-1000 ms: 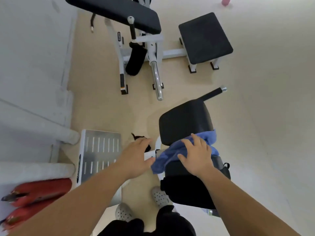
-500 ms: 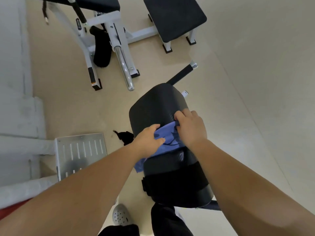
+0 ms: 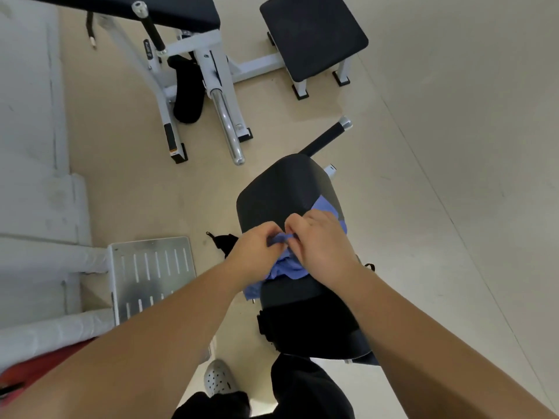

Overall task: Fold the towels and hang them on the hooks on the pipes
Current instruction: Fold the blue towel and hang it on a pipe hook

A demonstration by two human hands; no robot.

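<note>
Both pinching the crumpled blue towel (image 3: 286, 267) on the black padded seat (image 3: 278, 192): left hand (image 3: 254, 252) and right hand (image 3: 320, 243), fingertips nearly touching.

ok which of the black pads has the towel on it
The nearest black pad, under both hands; the blue towel lies bunched on it. The square pad and the long pad are bare.

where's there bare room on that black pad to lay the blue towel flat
The far half of the black pad, beyond both hands and toward the black handle, is bare. The near middle is crowded: left hand and right hand pinch the bunched blue towel there.
</note>
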